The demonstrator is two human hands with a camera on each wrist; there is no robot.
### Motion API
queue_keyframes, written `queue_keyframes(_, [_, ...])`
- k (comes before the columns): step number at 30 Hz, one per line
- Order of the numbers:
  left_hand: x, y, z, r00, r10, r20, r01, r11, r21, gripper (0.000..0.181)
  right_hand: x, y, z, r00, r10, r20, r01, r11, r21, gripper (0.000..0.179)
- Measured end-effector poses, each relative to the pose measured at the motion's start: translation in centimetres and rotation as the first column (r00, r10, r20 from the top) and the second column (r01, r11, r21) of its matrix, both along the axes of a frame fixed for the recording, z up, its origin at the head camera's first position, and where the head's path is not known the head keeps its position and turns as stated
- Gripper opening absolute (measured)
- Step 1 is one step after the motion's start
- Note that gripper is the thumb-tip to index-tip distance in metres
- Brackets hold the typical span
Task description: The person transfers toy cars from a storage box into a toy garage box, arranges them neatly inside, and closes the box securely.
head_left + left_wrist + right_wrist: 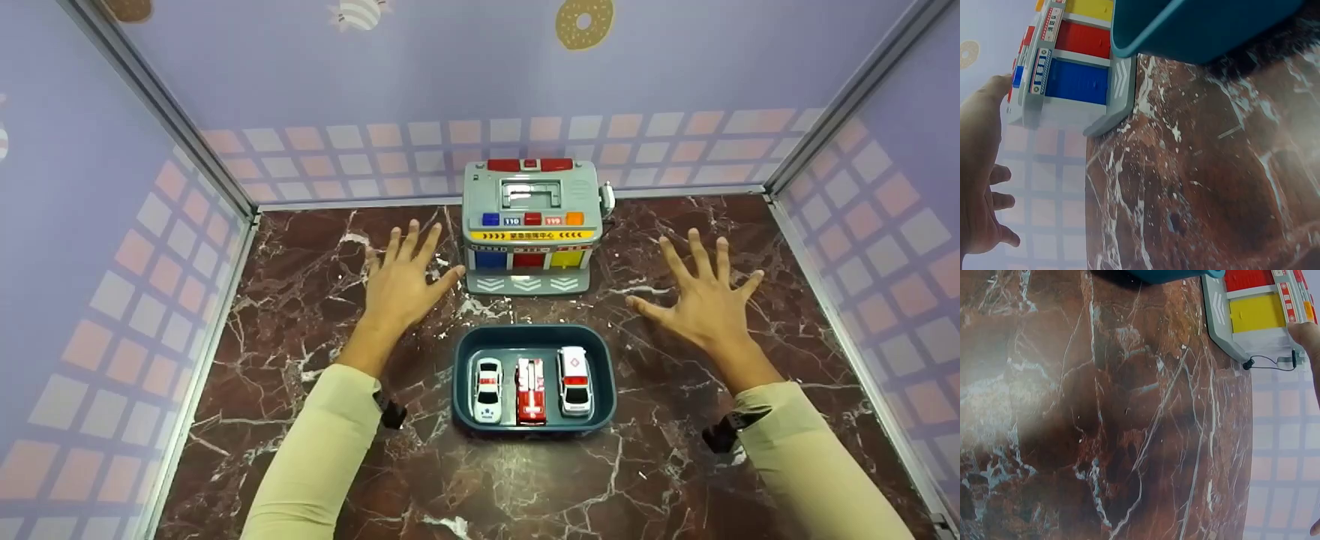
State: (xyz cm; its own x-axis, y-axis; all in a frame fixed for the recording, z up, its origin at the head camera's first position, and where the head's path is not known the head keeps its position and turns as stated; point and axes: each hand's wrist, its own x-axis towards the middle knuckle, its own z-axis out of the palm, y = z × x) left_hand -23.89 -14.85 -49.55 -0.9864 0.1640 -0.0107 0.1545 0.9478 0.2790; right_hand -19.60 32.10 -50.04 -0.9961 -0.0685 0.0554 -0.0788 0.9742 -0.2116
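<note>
My left hand (403,289) is held with its fingers spread, just left of a grey toy emergency station (532,196), and holds nothing. On the other side my right hand (703,304) is spread in the same way, farther from the station. The station has blue, red and yellow doors and a row of coloured buttons above them. In front of it stands a dark teal tray (459,382). Inside lie a white toy police car (488,397), a red and white toy fire truck (530,394) and a white toy ambulance (575,382), side by side.
A brown marbled tabletop (525,487) carries everything. Purple panels with printed squares form a back wall (420,82) and side walls. A white piece (607,196) hangs at the station's right side, with a dark cord (1269,363) showing in the right wrist view.
</note>
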Motion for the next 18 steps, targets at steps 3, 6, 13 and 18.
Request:
queue_keyframes(3, [-0.5,0.6,0.2,0.999,-0.042,-0.013,0.043,0.998,0.049,0.086,-0.1,-0.3,0.1,1.0,0.0,-0.001,0.0,1.0,-0.002,0.111])
queue_keyframes(6, [-1.0,1.1,0.2,0.994,-0.098,-0.039,0.102,0.988,0.113,0.076,-0.3,-0.7,0.2,1.0,0.003,-0.008,-0.003,1.0,-0.002,0.111])
queue_keyframes(13, [-1.8,2.1,-0.2,0.976,-0.165,-0.141,0.192,0.958,0.212,0.065,-0.7,-1.5,0.3,1.0,0.019,-0.021,-0.019,1.0,-0.01,0.111])
queue_keyframes(18, [-2.3,2.8,-0.3,0.964,-0.178,-0.199,0.225,0.944,0.242,0.06,-0.8,-2.1,0.4,0.999,0.024,-0.021,-0.024,1.0,-0.01,0.111])
